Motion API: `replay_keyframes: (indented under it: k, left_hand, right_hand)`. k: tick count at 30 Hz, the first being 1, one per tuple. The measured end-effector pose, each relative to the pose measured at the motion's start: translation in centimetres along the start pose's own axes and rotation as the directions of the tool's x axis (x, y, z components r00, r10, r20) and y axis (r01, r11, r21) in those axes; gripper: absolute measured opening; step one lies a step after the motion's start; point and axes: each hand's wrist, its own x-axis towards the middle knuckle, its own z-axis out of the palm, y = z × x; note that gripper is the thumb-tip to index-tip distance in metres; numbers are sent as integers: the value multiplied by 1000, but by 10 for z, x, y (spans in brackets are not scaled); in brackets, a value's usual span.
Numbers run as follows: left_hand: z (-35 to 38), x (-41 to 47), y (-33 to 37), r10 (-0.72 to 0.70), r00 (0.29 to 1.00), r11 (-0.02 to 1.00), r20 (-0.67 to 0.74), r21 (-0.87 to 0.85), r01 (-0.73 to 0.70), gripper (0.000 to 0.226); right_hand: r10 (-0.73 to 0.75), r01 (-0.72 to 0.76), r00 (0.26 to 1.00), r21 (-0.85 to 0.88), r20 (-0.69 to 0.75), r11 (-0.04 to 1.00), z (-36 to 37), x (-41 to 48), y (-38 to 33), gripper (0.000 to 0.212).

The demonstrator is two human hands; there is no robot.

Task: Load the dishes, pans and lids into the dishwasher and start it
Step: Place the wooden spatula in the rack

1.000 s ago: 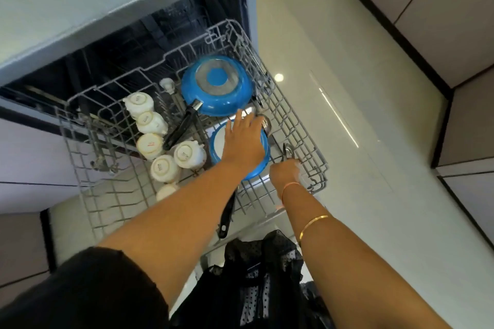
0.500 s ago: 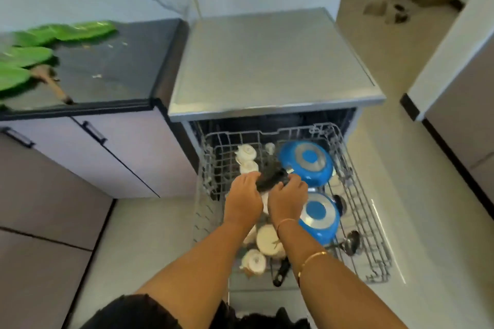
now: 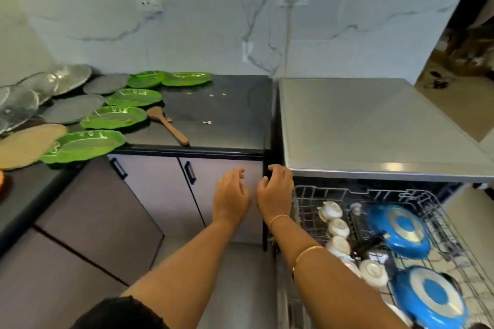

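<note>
Both hands are raised in front of the cabinet doors [image 3: 160, 189], side by side and apart. The left hand [image 3: 231, 195] grasps nothing, its fingers loosely curled. The right hand [image 3: 275, 192] is likewise empty and relaxed, and its fingertips lie close to the corner of the black countertop [image 3: 227, 115]; contact cannot be told.

The dishwasher [image 3: 374, 120] stands open to the right of the hands, its wire rack [image 3: 307, 195] pulled out just beside the right wrist. In the rack, a row of white cups [image 3: 338, 227] sits nearest the right forearm. Beyond them lie two pans, bottoms up: the far blue pan [image 3: 398, 232] and the near blue pan [image 3: 430, 299], both well apart from either hand.

Unloaded items lie on the countertop, up and left of the hands: green leaf-shaped plates [image 3: 112, 116], grey plates [image 3: 72, 108], glass lids [image 3: 16, 104] at the far left, and a wooden spatula [image 3: 167, 125] nearest the hands. None is touched.
</note>
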Motion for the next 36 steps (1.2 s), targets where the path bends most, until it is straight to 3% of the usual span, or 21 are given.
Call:
replay_keyframes:
  k: [9, 19, 23, 30, 33, 36]
  left_hand:
    - [-76, 50, -98, -249, 968, 968, 22, 31, 248, 36]
    - [-86, 137, -148, -307, 951, 951, -24, 14, 308, 33]
    - [-86, 193, -164, -368, 926, 930, -88, -25, 367, 32]
    - [-94, 276, -192, -501, 859, 866, -110, -74, 495, 29]
    - [-94, 288, -204, -557, 826, 830, -89, -97, 549, 29]
    - [-92, 288, -212, -614, 787, 787, -62, -121, 605, 30]
  right_hand:
    - [-33, 27, 995, 62, 95, 998, 86, 13, -80, 23]
    - [-129, 120, 959, 52, 253, 991, 169, 82, -119, 22]
    - [-187, 220, 891, -34, 414, 975, 214, 134, -134, 29]
    - [-117, 368, 712, -226, 693, 902, 276, 187, -150, 49]
    - [-147, 404, 696, -214, 703, 890, 291, 188, -151, 41]
    - [-134, 347, 697, -167, 705, 923, 296, 186, -153, 25]
